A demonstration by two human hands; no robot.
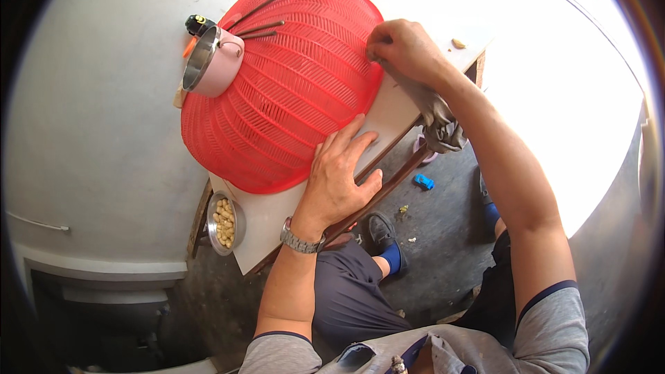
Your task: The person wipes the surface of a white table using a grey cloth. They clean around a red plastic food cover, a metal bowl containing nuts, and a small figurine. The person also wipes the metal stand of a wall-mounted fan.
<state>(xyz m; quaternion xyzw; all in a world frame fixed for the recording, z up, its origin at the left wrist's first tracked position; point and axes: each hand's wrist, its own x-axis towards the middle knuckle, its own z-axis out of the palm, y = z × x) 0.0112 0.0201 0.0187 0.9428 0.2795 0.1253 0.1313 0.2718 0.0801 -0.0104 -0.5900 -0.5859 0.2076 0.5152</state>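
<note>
A large red plastic mesh dome, like a food cover (296,72), stands rim down on a white tabletop (254,218). My left hand (337,176) lies against its near rim, palm down with fingers apart, and a metal watch is on that wrist. At the right side of the rim, my right hand (408,52) pinches a grey cloth (444,127). The crumpled end of the cloth hangs past the table edge. A pink metal mug (221,65) sits tilted on the dome's left side, its mouth facing left. Several thin dark sticks (262,29) lie on the dome beside it.
A steel bowl of peanuts in shells (224,222) is at the table's left corner. A dark toy-like object (199,24) is behind the mug. A blue toy car (424,182) and scraps lie on the floor. A wooden bar (384,187) runs below the table edge.
</note>
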